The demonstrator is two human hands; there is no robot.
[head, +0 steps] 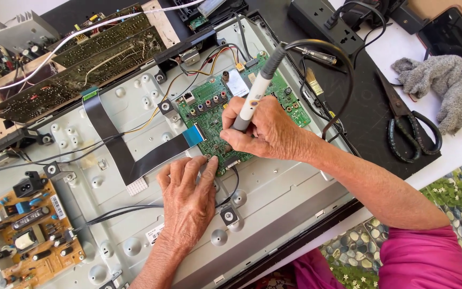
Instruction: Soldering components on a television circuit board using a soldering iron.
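Hands: right (260, 131) grips soldering iron (252, 99), seemingly at green board's (209, 115) edge.

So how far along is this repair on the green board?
Done: the metal back panel lies bare, boards exposed. In hand: the right hand presses a soldering iron to the green circuit board, the left hand resting at its edge. Left: no cover is back on; scissors lie aside.
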